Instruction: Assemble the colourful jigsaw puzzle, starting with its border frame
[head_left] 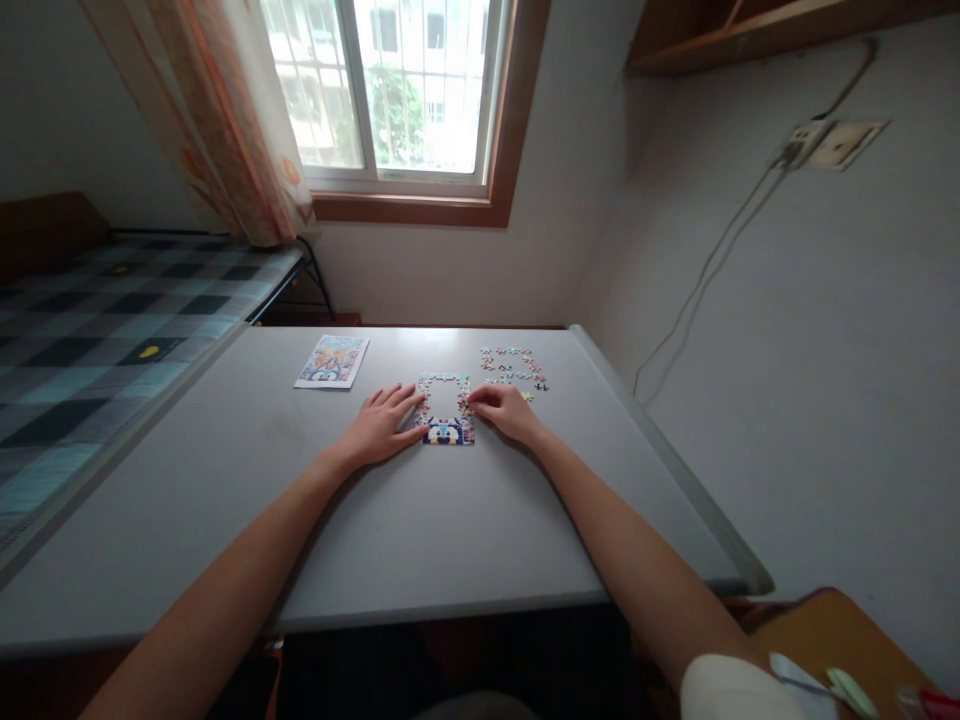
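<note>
A partly joined jigsaw puzzle (444, 436) lies on the grey-white table, its border put together around a bare middle and a blue cartoon face along its near edge. My left hand (384, 424) lies flat with fingers spread, its fingertips on the puzzle's left edge. At the right edge, my right hand (504, 410) has thumb and forefinger pinched together against the border; whatever is between them is too small to make out. Loose puzzle pieces (517, 360) are scattered just beyond my right hand. A printed picture sheet (332, 362) rests farther back on the left.
The table (420, 540) has a raised rim on its right side. A bed with a checked cover (187, 300) stands to the left. Along the right wall a cable (697, 285) hangs from a socket. A yellow-brown stool or chair (840, 640) is at the lower right.
</note>
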